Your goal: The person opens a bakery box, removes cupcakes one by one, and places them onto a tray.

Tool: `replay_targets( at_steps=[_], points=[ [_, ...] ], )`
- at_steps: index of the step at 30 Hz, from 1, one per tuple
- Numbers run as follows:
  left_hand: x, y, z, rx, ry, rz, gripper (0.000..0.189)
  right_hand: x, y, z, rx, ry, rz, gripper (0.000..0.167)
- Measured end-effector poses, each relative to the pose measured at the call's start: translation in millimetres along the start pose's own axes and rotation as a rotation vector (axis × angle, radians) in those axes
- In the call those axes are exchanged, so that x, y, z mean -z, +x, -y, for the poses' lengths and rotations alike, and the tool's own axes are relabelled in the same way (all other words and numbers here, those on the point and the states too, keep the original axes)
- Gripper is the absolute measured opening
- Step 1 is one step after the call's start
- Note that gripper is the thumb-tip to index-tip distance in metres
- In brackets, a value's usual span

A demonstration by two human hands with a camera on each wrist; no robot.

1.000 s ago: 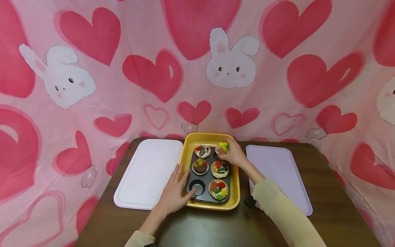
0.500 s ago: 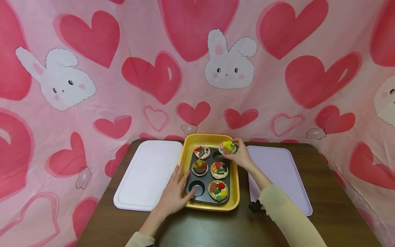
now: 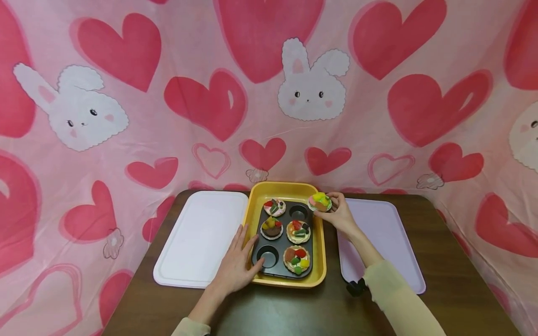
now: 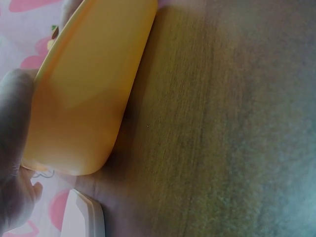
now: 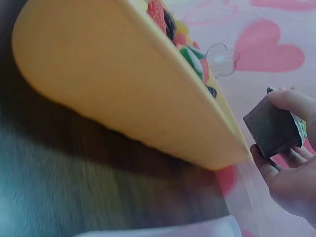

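Note:
My right hand (image 3: 342, 217) pinches a small fruit tart (image 3: 319, 202) with yellow, pink and brown toppings, above the right back rim of the yellow tray (image 3: 320, 254). In the right wrist view, thumb and fingers grip the sides of its dark cup (image 5: 272, 127). Inside the tray lies a dark muffin pan (image 3: 275, 270) with several other tarts in its cups. Its back right and front left cups hold nothing. My left hand (image 3: 237, 263) rests at the tray's left front edge, fingers spread, thumb over the pan near the front left cup.
A white tray (image 3: 201, 238) lies to the left of the yellow one, close beside it. To the right, under my right forearm in the head view, is a lavender tray (image 3: 391, 242). A pink curtain (image 3: 260, 116) with hearts and rabbits hangs behind the brown table (image 3: 454, 284).
My right hand has lifted the tart from the back right cup and carried it rightward to the yellow tray's rim, uncovering that cup. The left hand has stayed in place.

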State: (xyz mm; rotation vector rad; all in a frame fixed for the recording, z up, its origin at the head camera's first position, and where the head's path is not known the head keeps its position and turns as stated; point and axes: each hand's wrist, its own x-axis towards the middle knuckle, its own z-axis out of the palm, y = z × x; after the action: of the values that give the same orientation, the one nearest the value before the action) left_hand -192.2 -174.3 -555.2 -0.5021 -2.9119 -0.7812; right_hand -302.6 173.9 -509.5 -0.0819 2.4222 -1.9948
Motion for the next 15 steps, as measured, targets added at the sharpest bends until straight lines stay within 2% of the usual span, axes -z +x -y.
replay_targets(
  at_steps=[7,15],
  points=[
    [0.0,-0.4,-0.2,0.0,-0.016,-0.011,0.08,22.7,-8.1,-8.1,0.005,-0.014,-0.028,0.078],
    [1.5,-0.4,-2.0,0.025,-0.01,0.018,0.086,48.2,-16.6,-18.7,-0.004,-0.012,-0.069,0.076]
  ],
)
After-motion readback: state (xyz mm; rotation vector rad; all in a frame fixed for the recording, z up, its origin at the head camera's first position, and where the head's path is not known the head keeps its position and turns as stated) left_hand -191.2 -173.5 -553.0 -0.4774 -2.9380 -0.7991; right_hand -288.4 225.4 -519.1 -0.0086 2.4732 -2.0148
